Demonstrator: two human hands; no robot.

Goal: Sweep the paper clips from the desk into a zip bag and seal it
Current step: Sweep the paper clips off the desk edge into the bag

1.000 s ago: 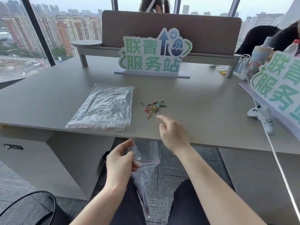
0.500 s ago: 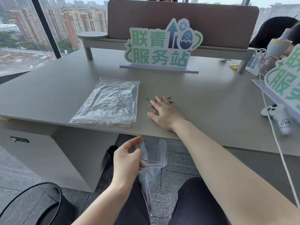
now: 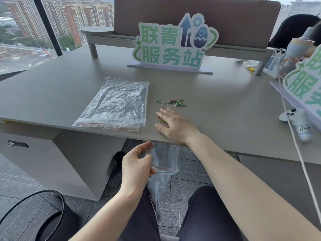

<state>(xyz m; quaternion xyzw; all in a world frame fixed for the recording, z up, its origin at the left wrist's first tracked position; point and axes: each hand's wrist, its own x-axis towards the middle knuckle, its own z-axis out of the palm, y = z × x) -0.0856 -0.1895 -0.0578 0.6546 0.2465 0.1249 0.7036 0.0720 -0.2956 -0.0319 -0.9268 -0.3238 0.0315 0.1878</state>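
Fingers (image 3: 165,115) of the right hand (image 3: 175,126) flat and together on the desk (image 3: 225,105), palm down, pressing a few clips (image 3: 162,121) beneath; thumb lying along the near edge. Half a second back, covering the heap; now drawn toward the near edge, dragging only part of the load. Behind the fingertips, left on the desk: most of the clips, a loose coloured scatter just beyond the hand, so first pass incomplete by the look of it. Below the edge, fingers of the left hand (image 3: 137,164) pinching the mouth of the zip bag (image 3: 165,164), thumb on the far lip, the rest curled on the near one, holding it open right under the edge, almost touching the underside; red zip line showing, body of the bag hanging down between the knees. Bag raised a little closer to the edge than a second ago, and placed left of the sweeping hand, so a slight sideways drift probably needed for the clips to drop in. Whether any clips already inside: cannot tell. Further out: a stack of spare bags (image 3: 116,103) lying flat, left of the clips; a green sign (image 3: 173,44) at the back; a white controller (image 3: 298,122) and cord (image 3: 295,136) on the right. Seal not yet started.
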